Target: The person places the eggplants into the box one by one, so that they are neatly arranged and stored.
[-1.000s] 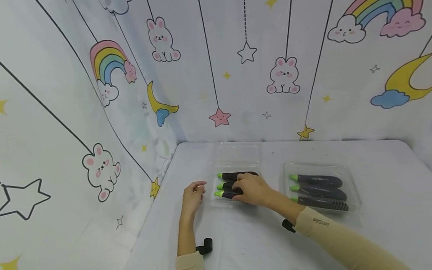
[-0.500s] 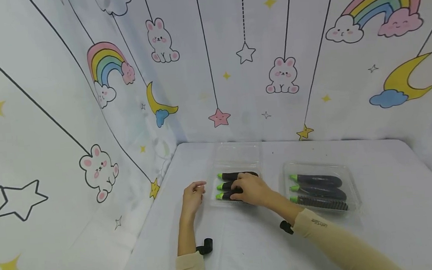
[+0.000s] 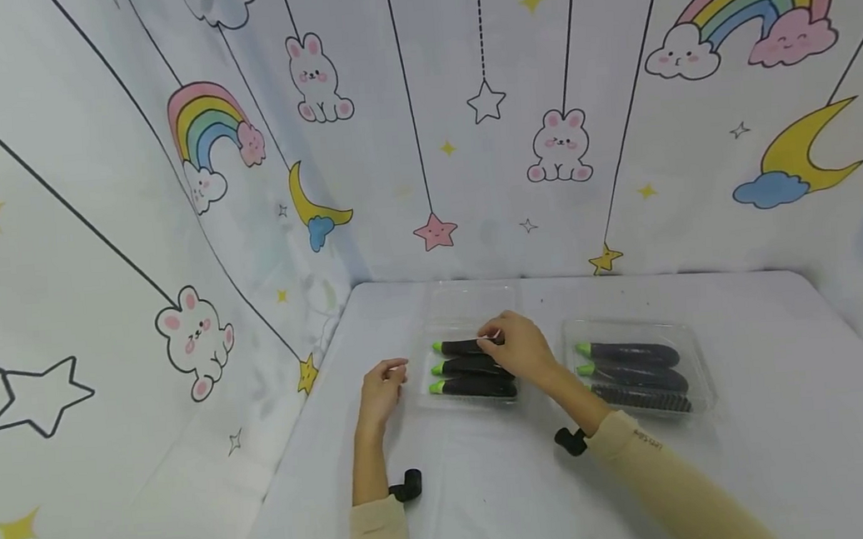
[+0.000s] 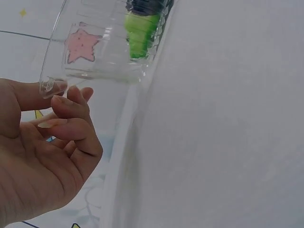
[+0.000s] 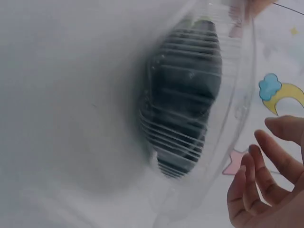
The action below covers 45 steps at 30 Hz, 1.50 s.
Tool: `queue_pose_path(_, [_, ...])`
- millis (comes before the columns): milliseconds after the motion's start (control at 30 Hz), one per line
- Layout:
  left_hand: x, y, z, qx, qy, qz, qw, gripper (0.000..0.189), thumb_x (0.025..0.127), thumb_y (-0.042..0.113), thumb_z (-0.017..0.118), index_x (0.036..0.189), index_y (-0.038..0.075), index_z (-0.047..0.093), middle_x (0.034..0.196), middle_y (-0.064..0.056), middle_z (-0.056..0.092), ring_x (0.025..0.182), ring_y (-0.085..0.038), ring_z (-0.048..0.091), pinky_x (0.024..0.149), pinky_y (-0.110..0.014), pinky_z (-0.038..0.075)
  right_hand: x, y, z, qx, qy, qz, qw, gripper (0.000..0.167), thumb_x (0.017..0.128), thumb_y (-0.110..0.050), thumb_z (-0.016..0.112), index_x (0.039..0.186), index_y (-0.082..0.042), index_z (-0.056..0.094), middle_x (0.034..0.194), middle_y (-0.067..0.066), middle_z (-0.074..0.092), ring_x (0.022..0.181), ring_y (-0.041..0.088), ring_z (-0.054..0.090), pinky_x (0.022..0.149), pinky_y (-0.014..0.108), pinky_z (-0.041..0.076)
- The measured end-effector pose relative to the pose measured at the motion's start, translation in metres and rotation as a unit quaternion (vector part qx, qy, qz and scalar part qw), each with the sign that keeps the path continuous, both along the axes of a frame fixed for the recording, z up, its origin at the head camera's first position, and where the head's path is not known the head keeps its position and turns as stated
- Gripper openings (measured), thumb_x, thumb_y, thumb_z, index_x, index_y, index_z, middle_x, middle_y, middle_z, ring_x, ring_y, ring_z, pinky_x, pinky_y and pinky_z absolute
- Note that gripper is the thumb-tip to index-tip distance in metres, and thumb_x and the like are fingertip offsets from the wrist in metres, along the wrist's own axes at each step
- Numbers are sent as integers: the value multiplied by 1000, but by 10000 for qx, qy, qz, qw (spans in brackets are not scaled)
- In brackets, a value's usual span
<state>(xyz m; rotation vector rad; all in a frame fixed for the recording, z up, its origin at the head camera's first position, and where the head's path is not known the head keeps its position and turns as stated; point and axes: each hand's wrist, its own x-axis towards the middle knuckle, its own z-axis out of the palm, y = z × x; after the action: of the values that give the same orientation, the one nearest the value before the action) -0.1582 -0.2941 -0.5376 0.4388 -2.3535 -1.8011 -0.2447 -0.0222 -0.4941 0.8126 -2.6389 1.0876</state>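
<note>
Three dark eggplants with green stems lie side by side in an open clear plastic box. In the head view they are the far eggplant (image 3: 455,347), the middle eggplant (image 3: 468,367) and the near eggplant (image 3: 477,387). My right hand (image 3: 520,348) is over the far eggplant's right end, hiding it. The right wrist view shows that hand (image 5: 273,183) with fingers spread and loosely bent, nothing between them. By the box's left side is my left hand (image 3: 382,394). Its fingers are loosely bent, and fingertips overlap a corner of the clear box (image 4: 102,73) in the left wrist view.
A second clear box (image 3: 697,359) with three more eggplants stands to the right on the white-covered table (image 3: 508,498). The first box's lid (image 3: 471,298) lies folded back toward the patterned wall cloth (image 3: 463,184). A black wrist camera (image 3: 570,441) sits below the right forearm.
My right hand has let go of the near eggplant and moved up and away to the far one, uncovering the near and middle eggplants. The left hand has stayed by the box's side.
</note>
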Motion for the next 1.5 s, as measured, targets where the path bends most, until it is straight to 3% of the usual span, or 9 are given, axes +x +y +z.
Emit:
queue_pose_path(167, [1, -7, 6, -461, -128, -85, 9988, 35, 107, 27, 60, 130, 2, 68, 100, -20, 69, 74, -20, 58, 59, -25, 44, -9, 9, 8, -191, -217, -207, 9994, 20, 96, -23, 76, 111, -11, 80, 106, 7, 71, 91, 23, 67, 72, 41, 55])
queue_pose_path(367, [-7, -14, 18, -715, -166, -260, 9970, 38, 108, 30, 59, 132, 2, 67, 104, -23, 70, 76, -24, 61, 61, -27, 46, -20, 19, 17, -390, -471, -512, 9968, 25, 97, -23, 75, 115, -7, 78, 118, 16, 68, 100, 33, 69, 79, 49, 56])
queue_pose_path(533, [-19, -19, 31, -950, -207, -484, 9941, 38, 108, 29, 58, 133, 2, 65, 110, -26, 69, 85, -34, 64, 63, -30, 48, -30, 27, 20, -509, -857, -804, 9918, 37, 96, -23, 74, 125, -1, 72, 128, 24, 62, 105, 37, 68, 82, 52, 57])
queue_pose_path(733, [-41, -18, 44, -1224, -334, -800, 9887, 40, 109, 26, 56, 138, -1, 62, 116, -26, 67, 98, -40, 66, 71, -37, 54, -47, 37, 19, -154, -1416, -945, 9853, 51, 100, -24, 65, 138, 8, 57, 134, 32, 60, 112, 45, 65, 93, 52, 54])
queue_pose_path(867, [-55, -17, 51, -1438, -498, -1032, 9830, 40, 108, 24, 56, 137, -3, 61, 119, -28, 67, 103, -40, 68, 76, -38, 57, -55, 42, 19, -317, -2158, -816, 9725, 57, 102, -22, 61, 147, 11, 45, 142, 35, 53, 101, 46, 71, 76, 40, 63])
queue_pose_path(967, [-65, -18, 52, -1583, -625, -1144, 9788, 38, 108, 23, 56, 135, -3, 61, 121, -28, 68, 102, -35, 69, 79, -38, 59, -61, 44, 20, -473, -2682, -679, 9598, 62, 102, -20, 59, 151, 12, 38, 142, 37, 51, 108, 47, 69, 68, 35, 63])
queue_pose_path(1100, [-79, -21, 52, -1519, -773, -1284, 9770, 38, 108, 22, 55, 136, -3, 61, 123, -27, 68, 103, -34, 70, 80, -38, 59, -68, 43, 20, -641, -3245, -620, 9417, 68, 102, -16, 59, 154, 15, 29, 139, 38, 52, 117, 47, 65, 71, 37, 63])
queue_pose_path(1233, [-92, -23, 50, -1156, -898, -1405, 9792, 40, 109, 20, 53, 141, -4, 58, 128, -27, 66, 111, -36, 68, 84, -37, 58, -71, 42, 20, -776, -3677, -607, 9247, 70, 101, -13, 60, 154, 16, 25, 143, 38, 45, 114, 48, 67, 74, 41, 63])
queue_pose_path(1500, [-107, -22, 41, -774, -1100, -1431, 9805, 45, 109, 17, 51, 148, -4, 52, 130, -27, 65, 114, -37, 65, 87, -37, 57, -73, 42, 21, -637, -4001, -398, 9134, 51, 101, -10, 62, 137, 15, 35, 130, 38, 58, 106, 47, 71, 77, 44, 63])
